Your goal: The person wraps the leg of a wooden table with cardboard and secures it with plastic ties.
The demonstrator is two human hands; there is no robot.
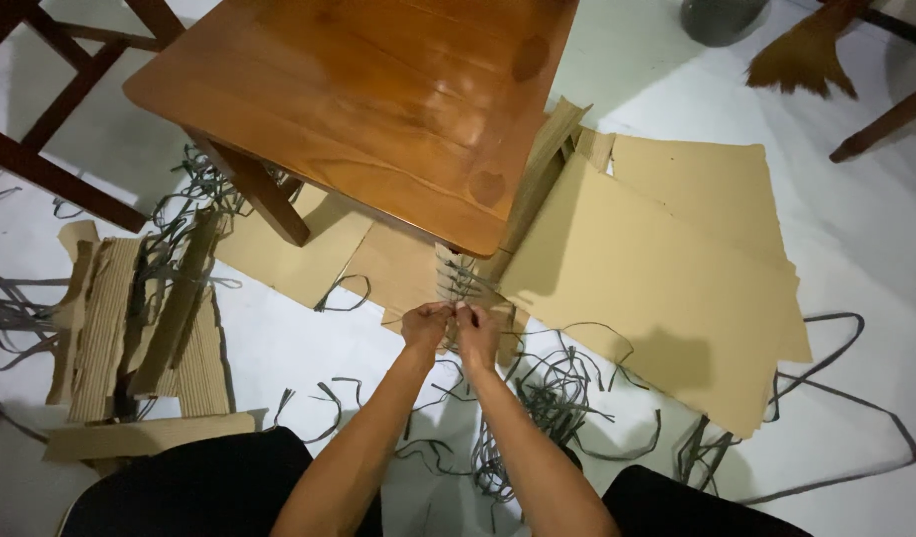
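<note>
My left hand [424, 326] and my right hand [476, 332] meet just below the corner of a brown wooden table [378, 89]. Both pinch a thin grey strap [456, 310] that runs up to a stack of folded cardboard [456, 273] leaning against the table leg. The strap crosses the stack several times. Fingers of both hands are closed on the strap, thumbs nearly touching. Loose grey straps [548, 393] lie in a tangle on the white floor under my forearms.
Large flat cardboard sheets [667, 268] spread to the right of the table. A pile of bundled cardboard strips [140, 318] with straps lies at the left. Chair legs [50, 119] stand at the upper left. A broom head [801, 55] and a grey bucket [722, 18] sit at the top right.
</note>
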